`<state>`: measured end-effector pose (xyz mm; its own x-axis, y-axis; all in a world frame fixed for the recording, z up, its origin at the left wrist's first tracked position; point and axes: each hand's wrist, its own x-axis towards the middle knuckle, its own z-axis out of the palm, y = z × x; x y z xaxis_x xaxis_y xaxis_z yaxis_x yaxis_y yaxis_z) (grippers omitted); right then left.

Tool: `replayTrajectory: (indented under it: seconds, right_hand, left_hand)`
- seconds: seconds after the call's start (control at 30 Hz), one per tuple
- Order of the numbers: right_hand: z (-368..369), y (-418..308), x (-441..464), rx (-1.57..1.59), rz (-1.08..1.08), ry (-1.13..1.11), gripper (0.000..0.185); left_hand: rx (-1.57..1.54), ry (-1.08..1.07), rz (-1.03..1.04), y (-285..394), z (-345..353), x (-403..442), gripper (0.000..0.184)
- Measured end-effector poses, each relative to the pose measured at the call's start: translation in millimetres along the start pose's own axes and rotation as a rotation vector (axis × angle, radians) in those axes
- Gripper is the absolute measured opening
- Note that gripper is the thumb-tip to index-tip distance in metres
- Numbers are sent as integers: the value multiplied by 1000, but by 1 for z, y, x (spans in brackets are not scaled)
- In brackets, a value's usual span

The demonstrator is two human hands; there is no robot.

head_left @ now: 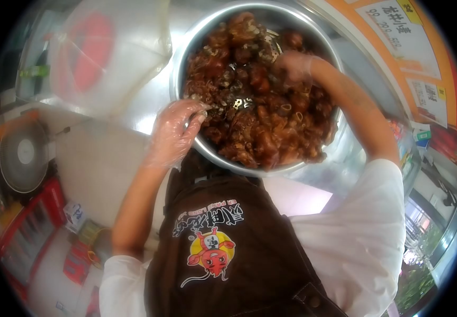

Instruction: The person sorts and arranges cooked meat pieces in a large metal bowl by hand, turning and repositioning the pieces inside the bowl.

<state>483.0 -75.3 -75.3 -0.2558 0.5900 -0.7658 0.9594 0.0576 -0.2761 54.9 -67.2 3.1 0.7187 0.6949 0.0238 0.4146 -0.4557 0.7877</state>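
A big round metal basin [178, 68] holds many glossy reddish-brown pieces of food [265, 132], with scattered pale bits among them. My left hand [176, 127], in a clear plastic glove, is at the basin's left rim, its fingers bent together; what they hold, if anything, is too small to name. My right hand [293, 68], also in a clear glove, reaches over the right rim into the upper right of the food. Its fingertips are blurred and partly hidden against the pieces.
Clear plastic sheeting [128, 58] and a red round shape [92, 52] are at the upper left. A fan [25, 150] stands at the left above a red crate-like object [30, 238]. Price signs [397, 37] line the upper right.
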Motion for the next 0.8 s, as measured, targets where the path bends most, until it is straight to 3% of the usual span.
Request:
replayTrajectory:
  seconds: [0.13, 0.37, 0.43, 0.47, 0.53, 0.8]
  right_hand:
    - [20, 22, -1, 55, -243, 253, 51]
    - [29, 7, -18, 87, -153, 383, 49]
    - [20, -10, -27, -75, -121, 482, 47]
    - [14, -20, -28, -66, -120, 483, 47]
    - [0, -43, -26, -158, 72, 259, 48]
    - [16, -33, 8, -204, 68, 82, 65]
  left_hand:
    - [-22, -22, -73, 1, -6, -5, 15]
    - [-102, -65, -44, 1, 5, 1, 17]
    - [-131, -82, -54, 8, 8, 6, 17]
    - [-100, -79, -26, 10, 10, 6, 17]
    - [-68, -82, 7, 15, 13, 9, 18]
    - [-101, -61, 29, 18, 15, 6, 18]
